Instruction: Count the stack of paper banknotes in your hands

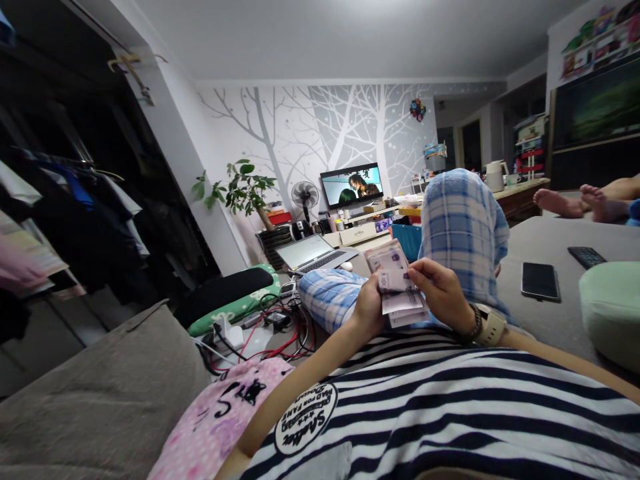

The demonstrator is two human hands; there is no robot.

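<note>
A small stack of purplish banknotes (395,283) is held over my lap, several of them folded or fanned with their lower ends hanging down. My left hand (369,308) is closed around the stack's left side. On the right edge, my right hand (440,293) pinches a note between thumb and fingers; a bracelet and a pale watch (492,327) are on that wrist. Blue plaid trousers (457,220) cover my raised right knee and lowered left leg, just beyond the notes.
An open laptop (313,253) stands beyond my left leg, with tangled red and black cables (287,337) nearer me. To the right lie a phone (540,281), a remote control (587,257) and a green cushion (611,310). Another person's bare feet (563,202) rest at the far right.
</note>
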